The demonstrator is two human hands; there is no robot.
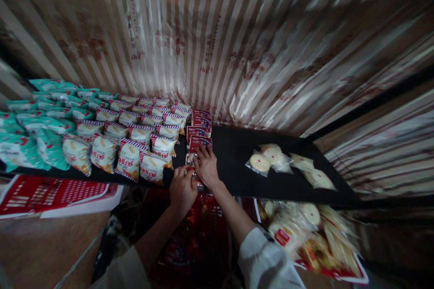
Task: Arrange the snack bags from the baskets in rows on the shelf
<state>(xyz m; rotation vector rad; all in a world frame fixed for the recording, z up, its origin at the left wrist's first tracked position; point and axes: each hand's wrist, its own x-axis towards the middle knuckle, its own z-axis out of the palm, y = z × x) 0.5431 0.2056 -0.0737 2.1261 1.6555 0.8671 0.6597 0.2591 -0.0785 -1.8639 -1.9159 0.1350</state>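
Observation:
A short column of red snack packets [200, 132] lies on a black shelf [233, 162], each one overlapping the packet behind it. My right hand [206, 167] rests on the front part of this column, its fingers stretched out and apart over the packets. Beside it, my left hand [183, 189] has its fingers curled at the near end of the column, closed on a red packet. My fingers cover much of that packet. Rows of white snack bags [129, 160] with red and blue striped tops stand just left of my hands.
Teal bags [52, 149] fill the shelf's left end. Round pale discs in clear wrappers [260, 162] lie on its right part. Below the shelf are an open red bag [203, 226] and another bag of clear-wrapped packs [294, 226]. Striped sheeting [210, 31] hangs behind.

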